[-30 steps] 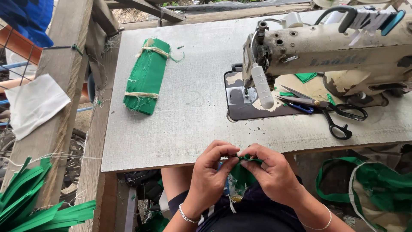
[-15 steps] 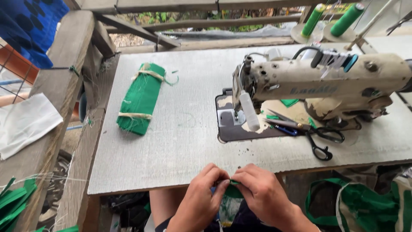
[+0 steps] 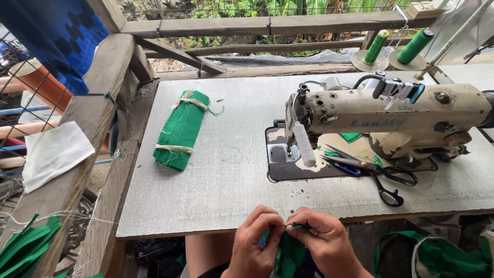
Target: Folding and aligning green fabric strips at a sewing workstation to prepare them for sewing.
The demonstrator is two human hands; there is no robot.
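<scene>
- Two hands at the near edge of the table [image 3: 216, 206]: left hand [image 3: 256, 242] and right hand [image 3: 321, 242], fingertips meeting, both pinching one small piece of green fabric [image 3: 290, 252] held in the lap, below the table edge.
- What is gripped between the fingertips is too small to make out; most of the fabric is hidden by the hands and cut off at the frame bottom.
- One cream sewing machine [image 3: 391, 116], right of centre; its right end is cut off.
- One pair of black-handled scissors [image 3: 378, 177] lying near the machine base.
- Two green thread spools [image 3: 396, 46] far right.
- One tied bundle of green cloth [image 3: 181, 129] on the left of the table.
- One white cloth [image 3: 54, 154] on the wooden rail, far left.
</scene>
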